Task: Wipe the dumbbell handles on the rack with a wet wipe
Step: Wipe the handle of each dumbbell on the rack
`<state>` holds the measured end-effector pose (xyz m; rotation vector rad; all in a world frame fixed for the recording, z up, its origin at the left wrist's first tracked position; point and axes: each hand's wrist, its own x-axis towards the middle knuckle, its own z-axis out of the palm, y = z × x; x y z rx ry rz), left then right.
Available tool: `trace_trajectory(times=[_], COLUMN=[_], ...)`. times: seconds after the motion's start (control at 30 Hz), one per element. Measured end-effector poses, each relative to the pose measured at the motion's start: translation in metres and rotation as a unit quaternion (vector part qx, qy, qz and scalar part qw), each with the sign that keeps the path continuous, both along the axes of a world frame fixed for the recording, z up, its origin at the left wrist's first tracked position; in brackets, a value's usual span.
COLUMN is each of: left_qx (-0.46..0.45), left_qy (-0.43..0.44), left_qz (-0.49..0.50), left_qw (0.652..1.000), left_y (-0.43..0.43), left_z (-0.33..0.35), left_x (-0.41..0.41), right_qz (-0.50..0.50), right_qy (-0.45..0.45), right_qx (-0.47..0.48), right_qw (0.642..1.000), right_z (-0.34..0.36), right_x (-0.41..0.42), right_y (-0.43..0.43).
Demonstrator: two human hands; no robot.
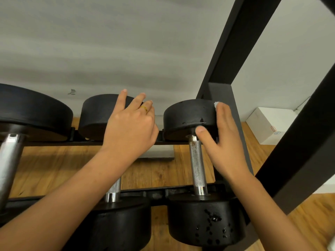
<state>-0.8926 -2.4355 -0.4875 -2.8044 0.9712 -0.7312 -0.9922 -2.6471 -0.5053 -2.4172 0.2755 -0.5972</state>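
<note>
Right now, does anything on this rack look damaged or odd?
The rightmost dumbbell looks worn: its near head has chipped, pitted coating, and its handle shows brownish specks near the far end, possibly rust.

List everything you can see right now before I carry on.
rack: one, black, rails under the weights, posts at right
dumbbells: three, black ends, silver handles, side by side on the rack
wipe: one, white, against the right dumbbell's far end
floor: brown wood, below the rack
box: one, white, on the floor, far right
wall: pale grey, behind
ring: one, gold, on a left finger
left hand: resting on the middle dumbbell's far end
right hand: pressing the wipe to the right dumbbell
</note>
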Motion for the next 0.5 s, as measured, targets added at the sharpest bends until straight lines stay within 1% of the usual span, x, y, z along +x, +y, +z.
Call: trace_trajectory(times=[0.13, 0.2, 0.27, 0.3, 0.37, 0.43, 0.47, 0.5], left_qx=[-0.005, -0.008, -0.010, -0.009, -0.005, 0.001, 0.004, 0.007], left_qy=[0.000, 0.004, 0.007, 0.007, 0.005, 0.006, 0.008, 0.008], left_qz=[0.002, 0.002, 0.002, 0.002, 0.003, 0.005, 0.006, 0.006], left_qw=[1.000, 1.000, 1.000, 1.000, 1.000, 1.000, 1.000, 1.000], left_y=[0.000, 0.000, -0.001, -0.001, -0.001, -0.001, 0.000, 0.001], left_z=[0.000, 0.000, 0.001, 0.000, 0.000, 0.001, 0.002, 0.002], left_x=[0.001, 0.001, 0.000, 0.000, -0.001, -0.001, -0.001, -0.001], right_qz=[0.019, 0.002, -0.015, -0.010, 0.028, 0.064, 0.061, 0.047], right_qy=[0.024, 0.039, 0.025, 0.014, 0.004, 0.021, 0.036, 0.050], right_qx=[-0.058, -0.045, -0.009, -0.017, -0.093, -0.169, -0.188, -0.184], right_qw=[0.998, 0.998, 1.000, 1.000, 0.995, 0.983, 0.980, 0.981], right_z=[-0.005, 0.004, 0.010, 0.010, 0.009, 0.008, 0.009, 0.011], right_x=[-0.008, 0.004, 0.010, 0.006, -0.009, -0.018, -0.017, -0.014], right_y=[-0.005, -0.008, -0.001, 0.006, 0.021, 0.020, 0.012, 0.005])
